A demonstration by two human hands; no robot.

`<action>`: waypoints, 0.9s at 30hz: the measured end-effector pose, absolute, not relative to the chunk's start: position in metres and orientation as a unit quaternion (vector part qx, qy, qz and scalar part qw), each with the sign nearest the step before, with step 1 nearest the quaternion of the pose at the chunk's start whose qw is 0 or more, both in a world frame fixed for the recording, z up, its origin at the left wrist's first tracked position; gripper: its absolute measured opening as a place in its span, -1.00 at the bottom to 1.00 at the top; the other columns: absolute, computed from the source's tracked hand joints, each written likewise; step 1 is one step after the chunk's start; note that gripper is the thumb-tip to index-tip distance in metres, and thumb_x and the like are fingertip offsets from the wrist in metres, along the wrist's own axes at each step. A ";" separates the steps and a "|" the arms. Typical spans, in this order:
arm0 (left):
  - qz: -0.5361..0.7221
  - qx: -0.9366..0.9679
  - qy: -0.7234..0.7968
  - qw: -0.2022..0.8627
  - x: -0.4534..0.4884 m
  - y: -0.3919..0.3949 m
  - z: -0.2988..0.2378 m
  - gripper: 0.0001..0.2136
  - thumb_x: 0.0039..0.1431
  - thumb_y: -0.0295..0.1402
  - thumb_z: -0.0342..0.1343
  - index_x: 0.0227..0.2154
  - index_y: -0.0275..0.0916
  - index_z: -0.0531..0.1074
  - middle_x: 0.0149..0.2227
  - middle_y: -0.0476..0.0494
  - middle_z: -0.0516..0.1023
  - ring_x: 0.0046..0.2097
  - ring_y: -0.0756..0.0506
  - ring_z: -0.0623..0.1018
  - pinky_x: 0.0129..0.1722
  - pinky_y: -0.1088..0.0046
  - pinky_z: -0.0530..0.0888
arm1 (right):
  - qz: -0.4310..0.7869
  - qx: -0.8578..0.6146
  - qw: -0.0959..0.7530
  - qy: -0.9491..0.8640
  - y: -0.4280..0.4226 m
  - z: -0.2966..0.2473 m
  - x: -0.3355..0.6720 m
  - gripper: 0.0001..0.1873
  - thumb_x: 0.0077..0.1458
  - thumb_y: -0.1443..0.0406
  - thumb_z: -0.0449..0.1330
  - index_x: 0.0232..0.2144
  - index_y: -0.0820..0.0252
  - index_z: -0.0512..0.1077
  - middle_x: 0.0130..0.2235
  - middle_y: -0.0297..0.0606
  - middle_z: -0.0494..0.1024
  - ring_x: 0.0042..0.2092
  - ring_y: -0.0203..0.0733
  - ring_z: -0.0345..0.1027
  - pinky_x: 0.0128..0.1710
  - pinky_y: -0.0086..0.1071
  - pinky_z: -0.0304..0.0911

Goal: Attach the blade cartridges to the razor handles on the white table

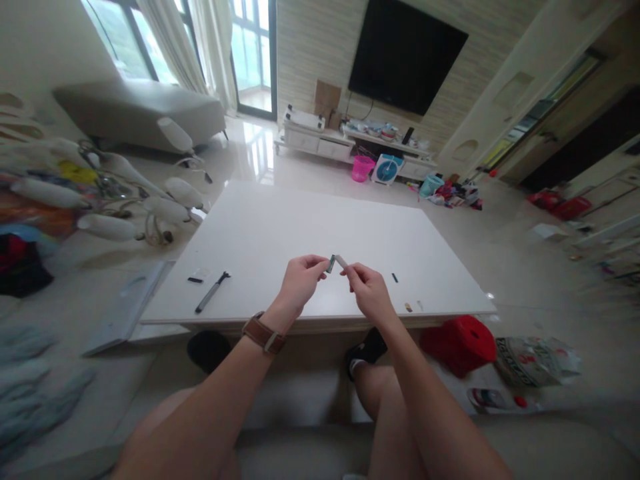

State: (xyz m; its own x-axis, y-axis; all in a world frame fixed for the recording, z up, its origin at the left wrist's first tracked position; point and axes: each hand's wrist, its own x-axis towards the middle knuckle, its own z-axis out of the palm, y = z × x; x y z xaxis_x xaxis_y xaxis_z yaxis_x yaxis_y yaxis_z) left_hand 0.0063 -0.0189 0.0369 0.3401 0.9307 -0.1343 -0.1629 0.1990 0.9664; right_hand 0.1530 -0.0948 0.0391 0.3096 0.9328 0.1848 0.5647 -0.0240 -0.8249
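Above the white table [320, 220], my left hand [304, 277] pinches a small narrow green piece [331, 264] that looks like a circuit board. My right hand [366, 285] grips a thin light-grey strip [341, 261] between thumb and fingers. The strip's far end meets or nearly meets the top of the green piece; whether they touch I cannot tell. Right of my right hand lies a small dark green strip [395, 277]. Closer to the front edge are a tiny brown-and-black piece [409, 307] and a small pale piece [420, 305].
On the table's left lie a grey-and-black long-handled tool [213, 292], a small black bar [195, 280] and a clear plastic piece [201, 272]. A lamp with white shades [167, 208] stands beyond the left edge. Below the right front corner is a red stool-like object [463, 343] beside a printed bag [535, 360].
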 end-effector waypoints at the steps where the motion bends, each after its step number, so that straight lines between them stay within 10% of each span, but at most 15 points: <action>1: 0.411 0.480 0.402 0.662 0.007 -0.019 0.037 -0.80 -0.09 -0.25 0.27 -0.46 -0.31 0.57 -0.50 -0.07 0.52 -0.43 0.00 0.42 -0.35 0.42 0.32 | 0.192 -0.693 0.442 -0.537 -0.095 0.039 0.155 -0.61 0.27 0.05 0.07 -0.34 0.19 0.54 -0.58 -0.41 0.29 -0.51 -0.29 0.13 -0.47 -0.38 -0.01; 27: 0.397 0.480 0.386 0.681 0.011 -0.021 0.034 -0.90 -0.01 -0.37 0.21 -0.49 -0.31 0.55 -0.52 -0.08 0.52 -0.46 0.01 0.41 -0.40 0.44 0.31 | 0.214 -0.663 0.458 -0.552 -0.090 0.032 0.161 -0.53 0.24 -0.04 0.10 -0.29 0.22 0.56 -0.58 -0.39 0.28 -0.51 -0.28 0.14 -0.49 -0.38 0.03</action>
State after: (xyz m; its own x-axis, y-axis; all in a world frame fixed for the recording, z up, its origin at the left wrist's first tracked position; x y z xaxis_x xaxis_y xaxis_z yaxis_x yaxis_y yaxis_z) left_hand 0.0110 -0.0209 0.0341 0.3865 0.9109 -0.1445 -0.1703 0.2245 0.9595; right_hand 0.1606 -0.0904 0.0315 0.2992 0.9280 0.2221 0.5359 0.0292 -0.8438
